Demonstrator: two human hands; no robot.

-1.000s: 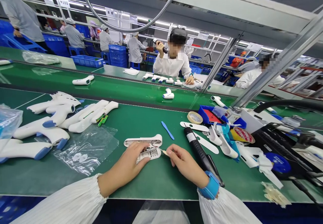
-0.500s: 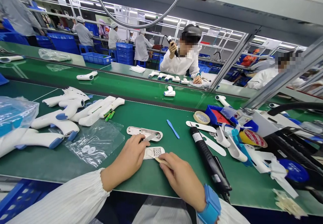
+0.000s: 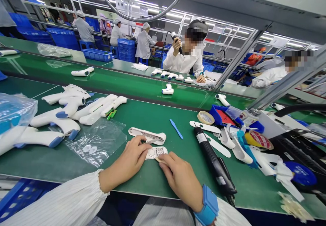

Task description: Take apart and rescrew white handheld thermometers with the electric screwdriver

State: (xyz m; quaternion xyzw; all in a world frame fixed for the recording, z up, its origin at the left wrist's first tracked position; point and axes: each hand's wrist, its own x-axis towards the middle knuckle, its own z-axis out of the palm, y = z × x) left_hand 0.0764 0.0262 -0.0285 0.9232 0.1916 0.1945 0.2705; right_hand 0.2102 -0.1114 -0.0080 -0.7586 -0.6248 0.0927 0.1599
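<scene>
Green mat over the whole surface (image 3: 152, 115). By the middle of the near edge, left hand (image 3: 131, 156) curled, fingertips pressing on the left end of a small white keypad panel (image 3: 159, 150) and pinning it flat. Right hand (image 3: 179, 176) closed in a pinch on a thin tan stick (image 3: 157, 159), tip touching the panel's near rim. Blue wristband (image 3: 209, 205) on that wrist.

Changed from a second ago: panel then lifted and tilted in the left fingers, partly over the long white shell (image 3: 147, 136), with the stick tip held clear to its right. Now laid down flat just on the near side of that shell, and the stick brought in to contact. Reads as positioning finished and fine work along the panel's rim under way.

Round about:
- Blue pry tool (image 3: 176, 128) beyond the right hand.
- Black powered screwdriver (image 3: 214, 161) just to its right.
- Tape roll (image 3: 205, 117) farther toward the far right corner.
- Clear bag (image 3: 94, 144) just left of the left hand.
- White and blue thermometer guns (image 3: 51, 131) heaped toward the left end.

Past the far edge, a green conveyor (image 3: 114, 86) carrying more white guns, and other people in white coats on its far side.
</scene>
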